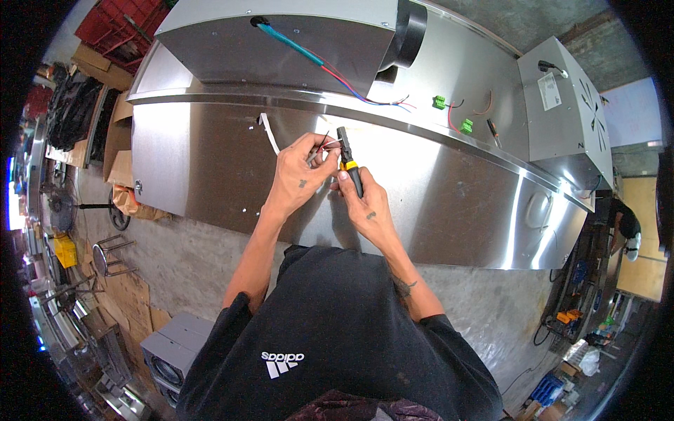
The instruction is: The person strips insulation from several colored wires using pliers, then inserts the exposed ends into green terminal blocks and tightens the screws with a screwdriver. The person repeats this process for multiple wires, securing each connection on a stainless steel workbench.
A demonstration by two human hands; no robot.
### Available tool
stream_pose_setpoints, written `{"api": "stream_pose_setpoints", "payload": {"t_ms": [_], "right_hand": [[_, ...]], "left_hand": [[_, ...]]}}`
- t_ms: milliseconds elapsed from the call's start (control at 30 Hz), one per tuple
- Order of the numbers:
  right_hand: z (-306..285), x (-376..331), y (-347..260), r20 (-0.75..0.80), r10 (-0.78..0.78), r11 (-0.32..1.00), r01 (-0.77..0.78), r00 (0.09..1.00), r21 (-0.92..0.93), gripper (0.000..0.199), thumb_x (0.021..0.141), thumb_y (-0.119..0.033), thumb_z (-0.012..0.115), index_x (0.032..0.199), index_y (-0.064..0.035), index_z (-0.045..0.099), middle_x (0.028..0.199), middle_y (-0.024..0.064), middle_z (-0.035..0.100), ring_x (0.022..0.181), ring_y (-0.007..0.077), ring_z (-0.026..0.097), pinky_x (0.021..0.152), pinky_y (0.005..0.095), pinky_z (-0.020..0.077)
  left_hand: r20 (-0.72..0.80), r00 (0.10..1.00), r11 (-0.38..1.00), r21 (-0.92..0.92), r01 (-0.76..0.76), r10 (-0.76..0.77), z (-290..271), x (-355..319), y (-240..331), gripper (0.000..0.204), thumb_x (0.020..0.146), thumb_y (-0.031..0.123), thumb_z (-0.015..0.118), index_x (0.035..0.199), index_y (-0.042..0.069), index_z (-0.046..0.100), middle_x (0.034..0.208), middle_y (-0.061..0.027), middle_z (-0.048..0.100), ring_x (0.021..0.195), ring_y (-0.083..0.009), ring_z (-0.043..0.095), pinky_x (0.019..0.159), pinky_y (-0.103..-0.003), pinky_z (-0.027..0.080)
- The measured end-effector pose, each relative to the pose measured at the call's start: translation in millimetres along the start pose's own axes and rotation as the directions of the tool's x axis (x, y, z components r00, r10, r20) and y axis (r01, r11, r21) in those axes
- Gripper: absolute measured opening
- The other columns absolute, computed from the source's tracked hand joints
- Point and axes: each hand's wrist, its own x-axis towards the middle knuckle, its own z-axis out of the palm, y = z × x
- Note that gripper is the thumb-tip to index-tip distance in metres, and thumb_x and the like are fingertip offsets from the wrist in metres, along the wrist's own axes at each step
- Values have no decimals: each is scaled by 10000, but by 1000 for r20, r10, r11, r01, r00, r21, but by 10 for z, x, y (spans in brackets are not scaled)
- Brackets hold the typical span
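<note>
Handles of the yellow-and-black pliers (349,163) lie hidden inside the right hand (365,207). The thin wires (324,144) pinched by the left hand (300,175) are too fine to count — their ends vanish behind the fingertips. The green connectors (453,116) on the steel hood (210,161) are too small to detail — the floor clutter at left blurs into the rim.

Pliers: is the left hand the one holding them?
No, the right hand grips the black-and-yellow pliers; the left hand pinches thin wires.
</note>
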Motion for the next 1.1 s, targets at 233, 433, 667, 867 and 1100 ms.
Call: {"api": "stream_pose_setpoints", "payload": {"t_ms": [233, 433, 667, 867, 1100], "right_hand": [[36, 15, 10, -32, -15, 1000, 14, 999, -24, 403, 1150, -340, 582, 1034, 42, 641, 867, 128, 741, 729, 148, 682, 664, 331, 548], [28, 30, 38, -49, -60, 997, 57, 997, -47, 397, 1147, -337, 587, 1006, 28, 650, 810, 110, 735, 751, 169, 732, 654, 342, 558], [10, 40, 11, -41, -80, 994, 77, 996, -72, 409, 1147, -348, 588, 992, 25, 652, 806, 118, 737, 772, 170, 745, 643, 348, 547], [8, 64, 61, -58, -149, 976, 137, 987, -171, 405, 1142, -346, 598, 983, 23, 646, 804, 129, 730, 749, 180, 730, 642, 343, 543], [49, 90, 102, -97, -232, 965, 217, 968, -145, 376, 1132, -318, 621, 958, 15, 632, 769, 122, 695, 637, 168, 626, 593, 352, 494]], "left_hand": [[-26, 992, 988, 91, -124, 127, 10, 0, 6, 168, 982, 105, 779, 1081, -26, 747, 912, -52, 720, 725, -68, 598, 626, -271, 513], [-38, 984, 980, 109, -167, 172, 19, 5, -13, 163, 976, 100, 784, 1075, -25, 750, 893, -52, 720, 702, -67, 587, 603, -269, 497], [-65, 975, 971, 125, -205, 214, 22, 10, -18, 164, 969, 89, 790, 1079, -26, 754, 892, -66, 736, 677, -75, 585, 591, -271, 489], [-76, 971, 969, 120, -215, 225, 32, 17, -51, 164, 973, 96, 789, 1072, -31, 759, 881, -67, 731, 674, -73, 583, 587, -271, 483], [-59, 972, 964, 156, -214, 226, -8, 17, -21, 175, 983, 112, 781, 1061, -42, 755, 862, -72, 722, 672, -85, 595, 585, -277, 484]]}}
